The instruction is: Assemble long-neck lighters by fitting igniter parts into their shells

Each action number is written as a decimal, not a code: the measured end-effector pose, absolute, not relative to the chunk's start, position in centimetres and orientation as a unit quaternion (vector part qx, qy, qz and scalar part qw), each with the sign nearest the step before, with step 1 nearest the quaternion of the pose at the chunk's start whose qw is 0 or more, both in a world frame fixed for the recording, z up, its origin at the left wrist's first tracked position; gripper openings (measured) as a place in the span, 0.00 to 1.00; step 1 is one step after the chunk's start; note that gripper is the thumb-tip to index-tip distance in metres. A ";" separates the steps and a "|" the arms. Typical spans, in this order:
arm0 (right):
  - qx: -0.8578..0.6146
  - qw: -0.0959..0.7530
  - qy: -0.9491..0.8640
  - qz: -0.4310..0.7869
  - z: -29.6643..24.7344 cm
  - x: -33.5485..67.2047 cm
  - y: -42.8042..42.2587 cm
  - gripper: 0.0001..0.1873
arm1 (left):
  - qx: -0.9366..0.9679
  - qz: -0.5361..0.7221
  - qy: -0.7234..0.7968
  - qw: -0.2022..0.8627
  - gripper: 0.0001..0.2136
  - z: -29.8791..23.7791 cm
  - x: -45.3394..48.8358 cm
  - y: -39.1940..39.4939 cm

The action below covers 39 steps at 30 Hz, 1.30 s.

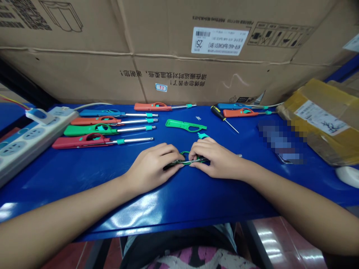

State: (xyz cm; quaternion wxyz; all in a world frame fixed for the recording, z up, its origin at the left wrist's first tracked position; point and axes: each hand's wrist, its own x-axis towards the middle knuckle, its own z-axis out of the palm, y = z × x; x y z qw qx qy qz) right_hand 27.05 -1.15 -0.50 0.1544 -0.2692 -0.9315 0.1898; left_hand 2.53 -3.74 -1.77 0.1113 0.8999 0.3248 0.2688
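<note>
Both my hands grip an opened green gas lighter (185,162) just above the blue table. My left hand (157,162) pinches its left part between thumb and fingers. Over its right part, my right hand (214,157) is closed in a pinch too, and a metal tip pokes out past that hand. The inner parts are mostly covered by my fingers. A loose green half shell (186,126) lies just beyond my hands. Beside it are several tiny screws (198,118), and a small teal piece (202,135) sits at my right fingers.
Several lighters, among them a red one (81,141), lie in rows at the left and back. A screwdriver (218,112) rests at back right. A power strip (28,136) stands left, a taped box (319,123) right. A large carton (168,41) walls the back.
</note>
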 end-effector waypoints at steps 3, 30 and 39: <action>-0.250 0.138 -0.948 0.143 -0.2 27.0 -1.2 0.02 | 0.895 0.266 0.341 0.103 0.10 -1.7 2.6 -3.7; -0.343 0.199 -0.874 0.280 -0.9 26.9 -0.7 0.12 | 0.880 0.249 0.379 0.139 0.18 -1.8 2.6 -4.2; -0.345 0.178 -0.883 0.265 -0.7 27.0 -0.9 0.12 | 0.880 0.254 0.375 0.144 0.15 -2.0 2.6 -3.9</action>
